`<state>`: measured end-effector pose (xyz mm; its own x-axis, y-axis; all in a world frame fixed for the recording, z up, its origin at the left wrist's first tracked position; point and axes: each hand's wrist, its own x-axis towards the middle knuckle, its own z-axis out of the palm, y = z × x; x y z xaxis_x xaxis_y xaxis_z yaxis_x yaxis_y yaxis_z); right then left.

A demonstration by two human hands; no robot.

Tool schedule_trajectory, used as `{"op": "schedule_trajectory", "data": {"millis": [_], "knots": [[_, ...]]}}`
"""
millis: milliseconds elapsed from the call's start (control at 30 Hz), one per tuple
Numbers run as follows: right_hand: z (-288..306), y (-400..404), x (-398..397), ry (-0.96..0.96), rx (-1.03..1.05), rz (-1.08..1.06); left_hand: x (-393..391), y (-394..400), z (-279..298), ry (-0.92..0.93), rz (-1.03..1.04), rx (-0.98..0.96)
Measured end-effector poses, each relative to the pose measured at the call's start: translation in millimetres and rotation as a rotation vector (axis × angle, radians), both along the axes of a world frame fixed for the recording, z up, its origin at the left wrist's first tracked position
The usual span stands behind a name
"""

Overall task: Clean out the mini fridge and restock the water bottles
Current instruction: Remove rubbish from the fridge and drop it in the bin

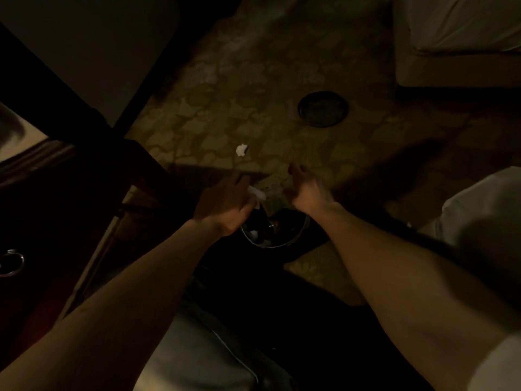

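Between the curled fingers of my left hand (225,204) I hold a small white thing (257,193), maybe a crumpled paper or wrapper; the room is too dim to say which. My right hand (306,190) is just beside it, palm up, fingers loose and apart, with nothing in it. Directly under both hands stands a small round bin (276,230) with a shiny rim and some pale and dark rubbish already inside.

To my judgement this step is throwing waste away, so I would bring the left hand over the middle of the opening before letting go, because light paper drifts easily.

Further from the grip, one white scrap (242,150) lies on the patterned carpet (253,94), which looks soft, with leaf-like shapes. Beyond it rests a dark round dish (323,108), smooth and shallow. To the left side is dark wooden furniture (56,193). The mini fridge and the water bottles I cannot see.
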<state>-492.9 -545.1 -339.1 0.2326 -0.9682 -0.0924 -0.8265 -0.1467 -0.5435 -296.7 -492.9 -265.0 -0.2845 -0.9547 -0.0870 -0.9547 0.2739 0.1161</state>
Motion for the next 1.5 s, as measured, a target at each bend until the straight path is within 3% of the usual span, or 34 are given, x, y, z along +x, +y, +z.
{"op": "schedule_trajectory", "data": {"millis": [200, 333, 567, 1033, 1200, 1367, 1500], "knots": [[-12, 3, -6, 0.016, 0.051, -0.023, 0, -3, -13, -0.002, 0.035, 0.015], [-5, 8, -18, 0.128, 0.081, -0.04, -4, -2, -13, 0.065, -0.002, -0.028], [20, 16, -36, 0.122, 0.049, -0.04, -16, 1, -14, 0.043, -0.014, -0.082], [2, 5, -42, 0.179, 0.083, -0.009, -28, -36, -68, 0.108, 0.115, 0.019], [-12, -6, -39, 0.207, 0.135, 0.051, -20, -54, -89, 0.051, 0.098, 0.0], [-12, -7, -31, 0.17, 0.022, 0.073, -19, -45, -91, -0.089, 0.032, -0.064], [0, 0, -26, 0.222, -0.023, 0.112, -26, -36, -80, -0.091, 0.02, -0.057]]}}
